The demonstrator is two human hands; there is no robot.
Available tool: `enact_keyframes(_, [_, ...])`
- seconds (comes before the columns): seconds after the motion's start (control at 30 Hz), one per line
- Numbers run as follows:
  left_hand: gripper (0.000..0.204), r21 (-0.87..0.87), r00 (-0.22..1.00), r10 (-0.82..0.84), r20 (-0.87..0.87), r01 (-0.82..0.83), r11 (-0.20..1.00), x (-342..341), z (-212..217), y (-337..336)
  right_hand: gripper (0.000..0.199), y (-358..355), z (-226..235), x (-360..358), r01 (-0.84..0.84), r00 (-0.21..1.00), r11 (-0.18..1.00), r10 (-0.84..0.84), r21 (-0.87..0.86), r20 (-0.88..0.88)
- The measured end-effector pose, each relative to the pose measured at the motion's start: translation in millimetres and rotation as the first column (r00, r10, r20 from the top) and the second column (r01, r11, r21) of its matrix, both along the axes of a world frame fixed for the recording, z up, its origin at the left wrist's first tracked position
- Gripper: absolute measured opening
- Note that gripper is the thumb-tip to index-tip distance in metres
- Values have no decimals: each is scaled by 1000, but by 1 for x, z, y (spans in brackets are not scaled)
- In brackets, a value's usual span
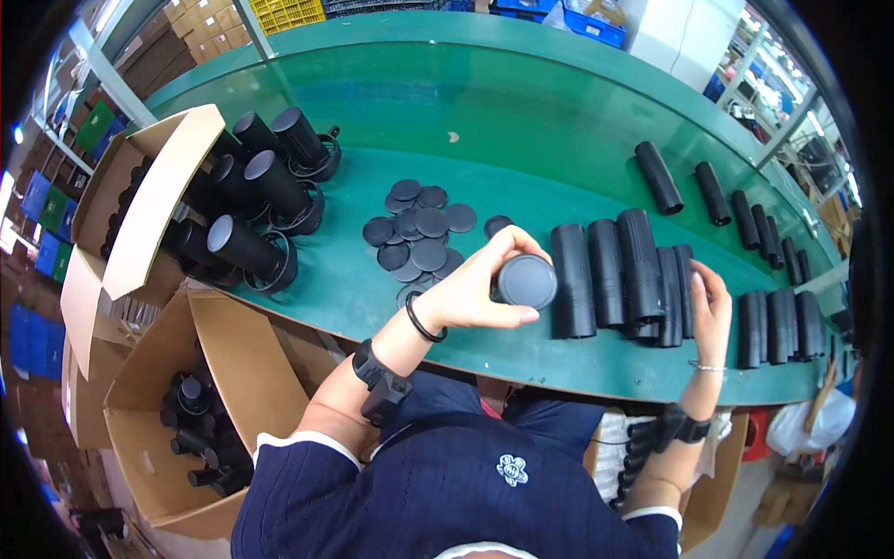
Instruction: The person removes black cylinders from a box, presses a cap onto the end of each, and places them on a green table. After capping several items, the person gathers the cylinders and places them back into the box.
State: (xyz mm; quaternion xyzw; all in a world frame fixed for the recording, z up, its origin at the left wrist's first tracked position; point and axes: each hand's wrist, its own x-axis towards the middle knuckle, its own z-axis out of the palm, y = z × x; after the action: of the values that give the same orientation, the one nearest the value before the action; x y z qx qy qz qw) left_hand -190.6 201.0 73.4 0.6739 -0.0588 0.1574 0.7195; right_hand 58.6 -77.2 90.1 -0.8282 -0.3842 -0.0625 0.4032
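Observation:
My left hand is closed around a black cylinder, seen end-on with a round flat cap facing up. To its left, many loose black discs lie scattered on the green bench, and a single disc lies just beyond the hand. Beside my left hand on the right is a pile of ribbed black tubes. At the right end of that pile my right hand has its fingers stretched out, with the tips by the outermost tube; nothing shows gripped in it.
Capped black cylinders with ring-shaped bases stand tilted by an open carton at left. Below it, another carton holds black parts. More tubes lie in rows at right and far right. The green bench has a raised back.

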Motion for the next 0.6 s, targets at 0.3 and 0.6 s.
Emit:
enact_keyframes(0.3, [60,198,990,134,-41,-123,973,-12,4,-30,36,104,6,-142,-303,386,732,679,610,-624])
enact_keyframes(0.6, [68,-561,993,-91,77,119,819,26,47,-16,91,86,2,-135,-507,779,818,569,271,-263])
